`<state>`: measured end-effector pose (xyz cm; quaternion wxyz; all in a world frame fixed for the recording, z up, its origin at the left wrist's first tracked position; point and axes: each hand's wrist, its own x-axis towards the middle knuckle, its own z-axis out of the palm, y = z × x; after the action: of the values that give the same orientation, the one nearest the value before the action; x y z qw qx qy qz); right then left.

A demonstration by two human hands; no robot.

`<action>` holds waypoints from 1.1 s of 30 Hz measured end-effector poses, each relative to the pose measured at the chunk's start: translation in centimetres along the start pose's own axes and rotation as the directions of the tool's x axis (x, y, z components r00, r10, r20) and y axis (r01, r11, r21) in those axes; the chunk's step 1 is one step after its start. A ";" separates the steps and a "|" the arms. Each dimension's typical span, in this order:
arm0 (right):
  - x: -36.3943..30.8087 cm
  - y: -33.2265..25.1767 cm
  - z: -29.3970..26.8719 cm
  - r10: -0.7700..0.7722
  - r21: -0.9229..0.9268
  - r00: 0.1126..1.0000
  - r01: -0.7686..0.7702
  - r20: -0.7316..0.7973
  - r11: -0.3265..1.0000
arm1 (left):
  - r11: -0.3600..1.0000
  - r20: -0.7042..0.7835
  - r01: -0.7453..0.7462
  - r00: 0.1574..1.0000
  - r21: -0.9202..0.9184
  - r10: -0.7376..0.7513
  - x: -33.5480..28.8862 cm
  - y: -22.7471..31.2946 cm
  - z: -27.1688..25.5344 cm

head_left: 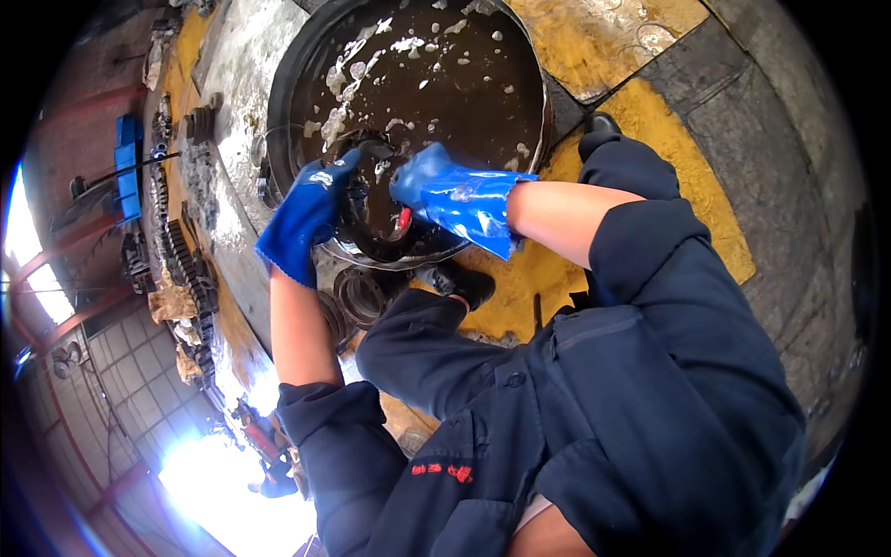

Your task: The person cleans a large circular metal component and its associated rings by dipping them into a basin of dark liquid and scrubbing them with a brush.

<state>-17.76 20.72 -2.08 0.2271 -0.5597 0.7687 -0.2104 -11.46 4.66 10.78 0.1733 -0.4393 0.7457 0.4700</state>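
A wide round tub (pixel 537 70) holds dark brown liquid with patches of white foam. At its near side, a dark, wet, ring-shaped part (pixel 382 249) rests partly against the rim. My left hand (pixel 311 204), in a blue rubber glove, is closed on the left edge of this part. On the other side, my right hand (pixel 425 178), gloved in the same blue, is closed low over the part. A small red piece (pixel 405 218) shows just below the right fingers; whatever they hold is mostly hidden.
Metal rings (pixel 360 295) stand on the floor just outside the tub's near edge. Rows of dark metal parts (pixel 176 251) lie along the left, by a blue box (pixel 128 167). Yellow floor plates (pixel 682 172) extend to the right, where my boots rest.
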 end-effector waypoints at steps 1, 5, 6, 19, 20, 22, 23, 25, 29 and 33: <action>0.4 0.7 0.2 0.063 0.091 0.995 -0.056 -0.072 0.994 | 0.994 0.018 -0.052 0.998 -0.093 0.054 -0.4 0.1 1.0; 0.3 0.7 0.5 -0.075 -0.074 0.854 0.043 -0.515 0.996 | 0.973 -0.017 -0.150 0.989 -0.176 0.149 -0.9 0.8 2.9; -0.7 -1.0 -1.3 -0.163 -0.168 0.904 0.103 -0.395 0.980 | 0.967 -0.046 -0.156 0.988 -0.202 0.150 -1.5 -0.3 2.0; -0.5 1.4 -1.9 0.313 0.424 0.948 -0.305 0.054 0.852 | 0.972 0.010 -0.072 0.997 -0.224 0.076 -1.0 -0.2 1.1; -0.8 1.7 -1.6 0.291 0.442 0.952 -0.302 0.095 0.845 | 0.973 0.047 -0.076 0.995 -0.220 0.088 -0.9 -0.3 0.5; -2.3 2.1 -2.0 0.240 0.562 0.956 -0.295 0.171 0.773 | 0.971 0.078 -0.077 0.992 -0.228 0.097 -0.8 -0.4 0.6; -3.2 1.9 -2.9 0.204 0.655 0.957 -0.290 0.206 0.698 | 0.968 0.063 -0.072 0.994 -0.241 0.090 -1.1 -0.5 0.6; -3.7 2.1 -3.6 0.156 0.646 0.972 -0.232 0.173 0.728 | 0.976 0.079 -0.072 0.993 -0.205 0.090 -1.3 0.2 0.5; -4.0 2.1 -6.6 0.254 0.537 0.947 -0.321 0.198 0.780 | 0.971 0.123 -0.096 0.985 -0.217 0.125 -1.5 -0.3 0.6; -4.6 4.3 -8.9 0.249 0.240 0.966 -0.226 -0.073 0.944 | 0.999 0.184 -0.012 0.983 0.033 0.006 -2.1 2.0 0.1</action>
<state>-25.00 26.97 3.09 0.2744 -0.4213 0.8116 -0.2975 -11.91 6.15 13.25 0.2467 -0.3877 0.7365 0.4964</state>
